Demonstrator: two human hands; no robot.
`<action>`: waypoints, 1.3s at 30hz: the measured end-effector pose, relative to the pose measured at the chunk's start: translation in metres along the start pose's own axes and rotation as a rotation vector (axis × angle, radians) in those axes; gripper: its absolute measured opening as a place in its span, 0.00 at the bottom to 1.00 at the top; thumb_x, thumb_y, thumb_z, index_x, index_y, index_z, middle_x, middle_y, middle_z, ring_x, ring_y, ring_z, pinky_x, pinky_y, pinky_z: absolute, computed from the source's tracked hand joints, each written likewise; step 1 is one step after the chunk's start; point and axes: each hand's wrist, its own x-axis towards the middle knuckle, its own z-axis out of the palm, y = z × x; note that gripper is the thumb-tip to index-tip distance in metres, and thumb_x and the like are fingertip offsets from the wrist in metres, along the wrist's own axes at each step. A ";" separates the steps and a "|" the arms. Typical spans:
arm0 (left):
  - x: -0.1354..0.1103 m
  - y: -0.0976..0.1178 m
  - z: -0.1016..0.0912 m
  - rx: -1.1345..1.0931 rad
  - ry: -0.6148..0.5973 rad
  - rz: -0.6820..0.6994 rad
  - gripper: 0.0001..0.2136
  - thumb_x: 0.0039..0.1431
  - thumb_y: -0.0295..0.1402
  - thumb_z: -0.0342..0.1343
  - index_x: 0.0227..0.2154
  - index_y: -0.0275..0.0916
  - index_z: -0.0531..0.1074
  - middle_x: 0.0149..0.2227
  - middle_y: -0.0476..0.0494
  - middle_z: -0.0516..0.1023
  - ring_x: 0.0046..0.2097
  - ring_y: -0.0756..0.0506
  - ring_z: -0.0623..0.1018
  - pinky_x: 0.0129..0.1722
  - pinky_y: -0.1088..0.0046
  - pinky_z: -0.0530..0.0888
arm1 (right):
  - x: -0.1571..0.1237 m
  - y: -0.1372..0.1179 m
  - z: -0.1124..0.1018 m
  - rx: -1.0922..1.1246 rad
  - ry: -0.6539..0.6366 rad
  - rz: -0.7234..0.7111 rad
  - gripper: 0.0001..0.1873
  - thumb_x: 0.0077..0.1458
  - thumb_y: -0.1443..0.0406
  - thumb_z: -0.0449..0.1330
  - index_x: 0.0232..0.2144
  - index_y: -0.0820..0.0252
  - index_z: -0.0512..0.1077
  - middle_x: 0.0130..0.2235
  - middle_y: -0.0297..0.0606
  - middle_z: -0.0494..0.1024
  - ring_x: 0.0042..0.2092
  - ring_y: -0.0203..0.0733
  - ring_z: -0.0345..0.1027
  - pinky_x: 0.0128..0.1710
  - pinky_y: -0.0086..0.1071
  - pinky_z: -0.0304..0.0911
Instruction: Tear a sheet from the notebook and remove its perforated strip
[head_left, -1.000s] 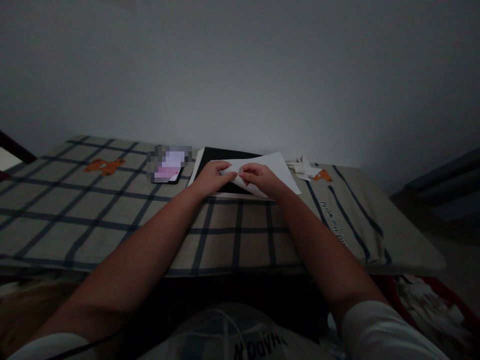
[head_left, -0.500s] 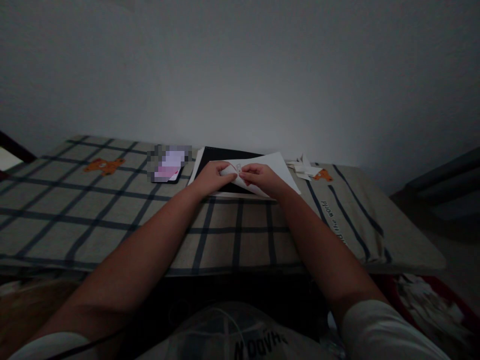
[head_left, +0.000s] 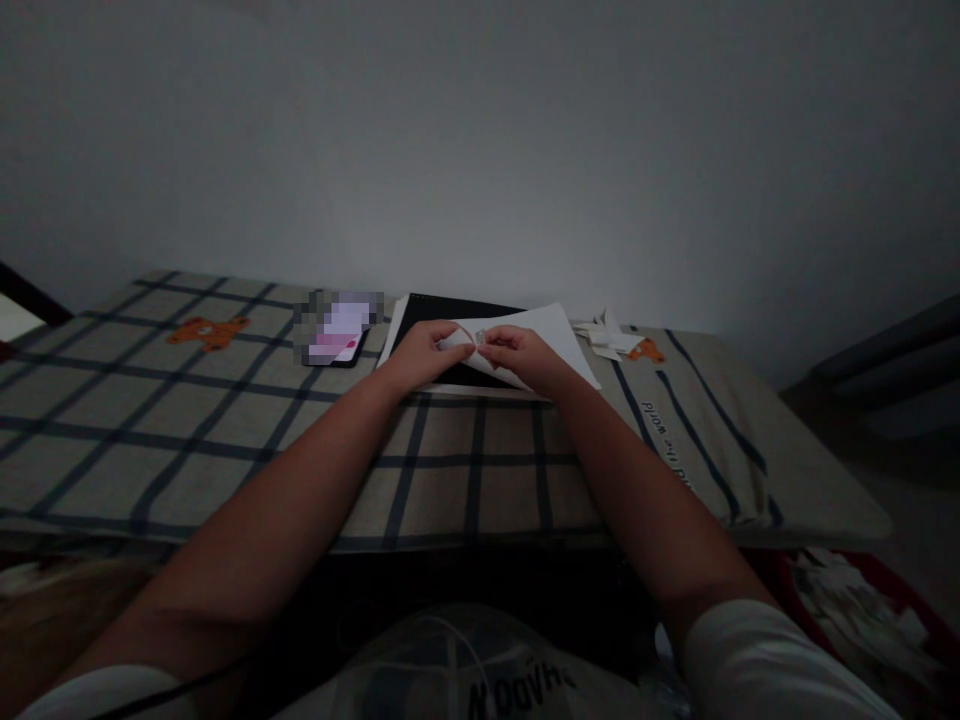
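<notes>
A sheet of white paper (head_left: 553, 335) lies over a black flat board or folder (head_left: 450, 307), its near left part curled up between my hands. My left hand (head_left: 426, 352) is closed on the curled edge, thumb in front and fingers behind. Close beside it, my right hand (head_left: 519, 352) pinches the same paper, the fingertips of both hands nearly meeting. A small pale mark or piece shows between the fingertips, too small to make out. More white sheets stick out under the black board at its left edge.
A phone (head_left: 336, 330) with a lit screen lies to the left. On the right is a folded white paper shape (head_left: 609, 335). A checked cloth (head_left: 480, 470) covers the table, which stands against a grey wall. Below at right, a red container (head_left: 862, 600) holds crumpled white material.
Both hands keep nearly the same place on the paper. The fingers have shifted only slightly, and the phone and folded paper shape have not moved.
</notes>
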 end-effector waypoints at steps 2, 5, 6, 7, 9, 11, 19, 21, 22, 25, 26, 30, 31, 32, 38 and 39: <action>0.000 0.000 0.000 0.000 0.024 -0.015 0.14 0.51 0.40 0.56 0.31 0.34 0.78 0.34 0.45 0.80 0.39 0.44 0.77 0.43 0.70 0.71 | 0.001 0.001 -0.001 0.016 0.001 0.028 0.12 0.47 0.59 0.64 0.32 0.61 0.72 0.29 0.31 0.71 0.30 0.33 0.60 0.32 0.30 0.58; 0.000 -0.002 0.000 0.010 0.048 -0.031 0.13 0.50 0.39 0.56 0.30 0.34 0.77 0.32 0.46 0.78 0.36 0.45 0.76 0.40 0.71 0.71 | 0.001 0.003 -0.003 -0.004 -0.008 0.082 0.13 0.47 0.58 0.64 0.33 0.62 0.73 0.28 0.31 0.71 0.29 0.33 0.60 0.31 0.31 0.59; 0.000 -0.002 0.000 0.010 0.044 -0.036 0.13 0.49 0.39 0.56 0.30 0.33 0.77 0.31 0.47 0.78 0.35 0.46 0.75 0.39 0.71 0.71 | 0.001 0.003 -0.004 -0.019 -0.011 0.088 0.13 0.47 0.58 0.64 0.32 0.62 0.73 0.27 0.31 0.70 0.29 0.33 0.60 0.31 0.31 0.59; 0.000 -0.003 0.000 0.005 0.033 -0.043 0.13 0.49 0.39 0.56 0.30 0.33 0.77 0.31 0.47 0.78 0.34 0.46 0.75 0.37 0.72 0.71 | 0.001 0.003 -0.004 -0.032 -0.011 0.087 0.13 0.47 0.58 0.64 0.31 0.62 0.73 0.27 0.31 0.70 0.29 0.34 0.60 0.32 0.31 0.59; -0.001 -0.004 0.000 -0.022 0.002 -0.058 0.13 0.48 0.39 0.57 0.30 0.33 0.76 0.30 0.47 0.77 0.32 0.47 0.74 0.35 0.73 0.70 | 0.000 0.002 -0.005 -0.040 -0.006 0.079 0.12 0.47 0.58 0.64 0.30 0.62 0.73 0.27 0.31 0.70 0.29 0.33 0.60 0.32 0.31 0.59; -0.001 -0.003 0.000 -0.045 -0.025 -0.073 0.13 0.48 0.39 0.58 0.29 0.33 0.76 0.29 0.47 0.77 0.32 0.47 0.75 0.34 0.72 0.70 | 0.000 0.003 -0.005 -0.032 0.002 0.079 0.12 0.47 0.58 0.64 0.30 0.61 0.73 0.27 0.31 0.70 0.29 0.33 0.60 0.31 0.30 0.58; -0.002 0.002 -0.001 -0.036 -0.026 -0.084 0.14 0.47 0.41 0.59 0.30 0.35 0.77 0.31 0.47 0.79 0.35 0.46 0.76 0.39 0.71 0.71 | 0.002 0.006 -0.005 0.010 0.001 0.076 0.13 0.45 0.58 0.65 0.31 0.60 0.72 0.28 0.31 0.71 0.29 0.33 0.60 0.32 0.30 0.59; -0.002 0.002 -0.001 -0.045 -0.023 -0.092 0.14 0.47 0.41 0.59 0.31 0.34 0.77 0.31 0.46 0.79 0.35 0.46 0.76 0.39 0.71 0.71 | 0.002 0.008 -0.005 0.009 0.000 0.072 0.13 0.45 0.57 0.65 0.31 0.60 0.72 0.29 0.31 0.71 0.30 0.34 0.60 0.32 0.30 0.59; -0.002 0.002 -0.001 -0.048 -0.023 -0.094 0.14 0.48 0.41 0.59 0.31 0.34 0.77 0.31 0.46 0.79 0.34 0.46 0.76 0.38 0.71 0.71 | 0.002 0.008 -0.005 0.010 -0.002 0.065 0.13 0.46 0.57 0.65 0.31 0.60 0.72 0.29 0.32 0.71 0.30 0.34 0.61 0.32 0.31 0.59; -0.002 0.002 -0.001 -0.042 -0.030 -0.086 0.13 0.48 0.41 0.59 0.30 0.34 0.77 0.30 0.47 0.78 0.34 0.46 0.76 0.37 0.72 0.71 | 0.001 0.007 -0.006 0.001 -0.011 0.048 0.13 0.46 0.58 0.65 0.32 0.60 0.72 0.32 0.33 0.72 0.32 0.34 0.62 0.33 0.31 0.59; -0.002 0.003 -0.001 -0.035 -0.033 -0.078 0.13 0.48 0.41 0.59 0.29 0.34 0.77 0.30 0.47 0.78 0.34 0.46 0.76 0.37 0.72 0.71 | 0.001 0.007 -0.006 -0.007 -0.012 0.048 0.13 0.46 0.58 0.65 0.33 0.60 0.73 0.32 0.33 0.72 0.32 0.35 0.62 0.34 0.31 0.59; -0.002 0.006 -0.002 0.009 -0.046 -0.050 0.13 0.49 0.42 0.59 0.27 0.34 0.77 0.29 0.46 0.78 0.33 0.46 0.75 0.36 0.72 0.71 | -0.001 0.003 -0.006 -0.047 -0.035 0.044 0.13 0.48 0.57 0.64 0.33 0.60 0.73 0.32 0.33 0.72 0.32 0.35 0.61 0.34 0.31 0.59; -0.002 0.006 -0.002 0.014 -0.047 -0.045 0.13 0.49 0.42 0.59 0.27 0.34 0.77 0.29 0.45 0.78 0.34 0.46 0.76 0.37 0.72 0.71 | -0.002 0.003 -0.006 -0.061 -0.051 0.038 0.13 0.49 0.57 0.64 0.33 0.60 0.73 0.32 0.33 0.72 0.32 0.35 0.61 0.34 0.31 0.58; -0.002 0.006 -0.002 0.013 -0.046 -0.041 0.13 0.49 0.42 0.59 0.27 0.34 0.77 0.30 0.45 0.79 0.34 0.45 0.76 0.37 0.71 0.71 | -0.002 0.003 -0.006 -0.076 -0.068 0.031 0.12 0.50 0.57 0.63 0.32 0.60 0.73 0.31 0.33 0.71 0.32 0.35 0.61 0.34 0.31 0.58; -0.001 0.001 -0.002 -0.015 -0.033 -0.057 0.14 0.48 0.41 0.58 0.30 0.34 0.77 0.32 0.45 0.79 0.35 0.45 0.76 0.38 0.71 0.71 | 0.000 0.003 -0.006 -0.035 -0.069 0.012 0.11 0.50 0.59 0.63 0.32 0.61 0.72 0.30 0.32 0.71 0.32 0.34 0.61 0.34 0.30 0.59; 0.000 0.000 -0.003 -0.016 -0.025 -0.061 0.14 0.47 0.41 0.58 0.30 0.33 0.77 0.31 0.45 0.78 0.34 0.46 0.76 0.37 0.72 0.71 | 0.000 0.003 -0.006 -0.017 -0.061 0.026 0.11 0.49 0.59 0.63 0.32 0.61 0.72 0.30 0.32 0.71 0.31 0.34 0.61 0.34 0.30 0.59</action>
